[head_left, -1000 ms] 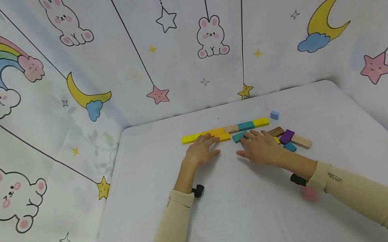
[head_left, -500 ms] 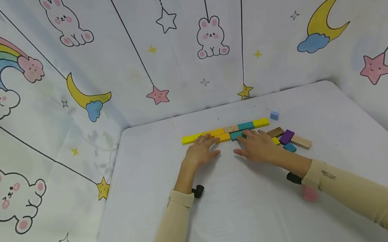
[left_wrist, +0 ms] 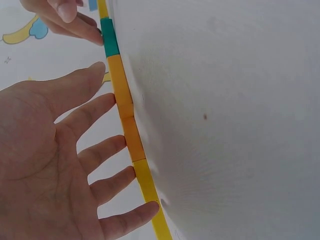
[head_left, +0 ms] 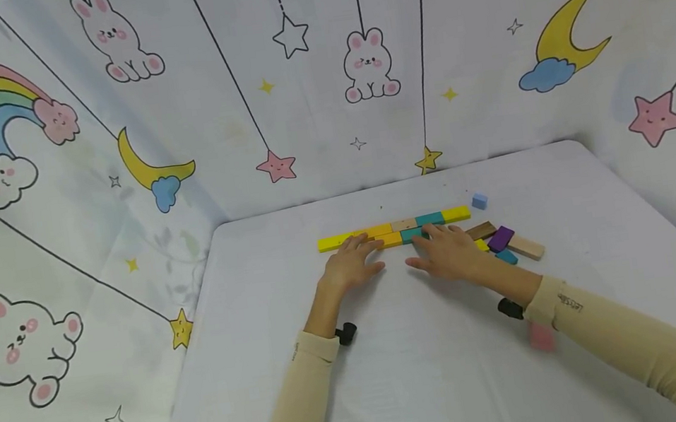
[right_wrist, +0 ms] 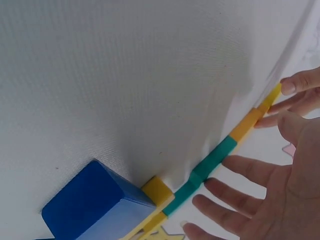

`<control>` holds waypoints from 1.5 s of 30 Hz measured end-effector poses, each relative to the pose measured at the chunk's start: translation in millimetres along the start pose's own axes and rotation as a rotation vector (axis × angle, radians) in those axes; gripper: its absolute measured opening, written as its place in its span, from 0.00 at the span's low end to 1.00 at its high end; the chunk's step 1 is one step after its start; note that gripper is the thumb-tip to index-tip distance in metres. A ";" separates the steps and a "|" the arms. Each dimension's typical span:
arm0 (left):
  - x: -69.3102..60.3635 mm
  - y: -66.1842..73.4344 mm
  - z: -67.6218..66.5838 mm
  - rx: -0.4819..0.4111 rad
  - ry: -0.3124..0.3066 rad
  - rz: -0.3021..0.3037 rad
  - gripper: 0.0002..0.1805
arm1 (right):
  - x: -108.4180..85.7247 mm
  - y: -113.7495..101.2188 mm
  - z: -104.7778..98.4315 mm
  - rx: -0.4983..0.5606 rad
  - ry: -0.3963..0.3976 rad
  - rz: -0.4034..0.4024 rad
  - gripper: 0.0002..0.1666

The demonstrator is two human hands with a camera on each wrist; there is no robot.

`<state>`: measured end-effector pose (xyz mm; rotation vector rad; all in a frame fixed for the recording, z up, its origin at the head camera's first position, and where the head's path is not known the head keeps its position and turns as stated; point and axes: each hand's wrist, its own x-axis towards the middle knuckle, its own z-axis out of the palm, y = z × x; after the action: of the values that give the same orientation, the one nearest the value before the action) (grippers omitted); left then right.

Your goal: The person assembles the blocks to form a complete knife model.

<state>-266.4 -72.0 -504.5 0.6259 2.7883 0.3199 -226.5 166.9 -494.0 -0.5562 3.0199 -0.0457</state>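
A back row of coloured wooden blocks crosses the table: yellow (head_left: 333, 243), orange (head_left: 375, 230), beige (head_left: 404, 224), teal (head_left: 429, 219) and yellow again (head_left: 456, 213). In front of it lie an orange block (head_left: 389, 240) and a teal block (head_left: 410, 235), end to end. My left hand (head_left: 348, 267) has spread, straight fingers; in the left wrist view its fingertips touch the orange (left_wrist: 133, 137) and yellow blocks. My right hand (head_left: 449, 253) rests its extended fingertips against the teal block (right_wrist: 215, 160), covering part of it in the head view.
Right of my right hand lie loose blocks: brown (head_left: 481, 230), purple (head_left: 500, 239), beige (head_left: 526, 247), blue (head_left: 506, 257) and partly hidden yellow (head_left: 481, 245). A light blue cube (head_left: 480, 201) sits behind them. A pink block (head_left: 542, 337) lies by my right forearm.
My right hand has shifted slightly left, sliding the front teal block from slanted and apart to straight against the orange block. The left hand has stayed in place.
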 end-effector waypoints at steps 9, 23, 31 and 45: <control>5.8 -2.6 2.5 0.014 -0.046 -0.023 0.32 | 0.3 2.6 3.6 0.016 -0.004 0.003 0.41; -0.5 2.4 -0.2 0.021 -0.013 -0.015 0.31 | -19.5 17.3 -4.4 0.141 0.051 -0.020 0.43; 0.7 -0.9 1.7 0.012 -0.013 0.000 0.31 | -42.9 34.0 -6.3 0.143 0.121 -0.021 0.39; 6.6 -3.8 4.1 0.002 -0.039 -0.021 0.32 | -74.3 72.7 0.8 0.158 0.199 -0.015 0.36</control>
<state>-272.4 -71.8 -510.8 0.5971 2.7563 0.2972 -183.0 261.3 -493.1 -0.5927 3.1635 -0.3583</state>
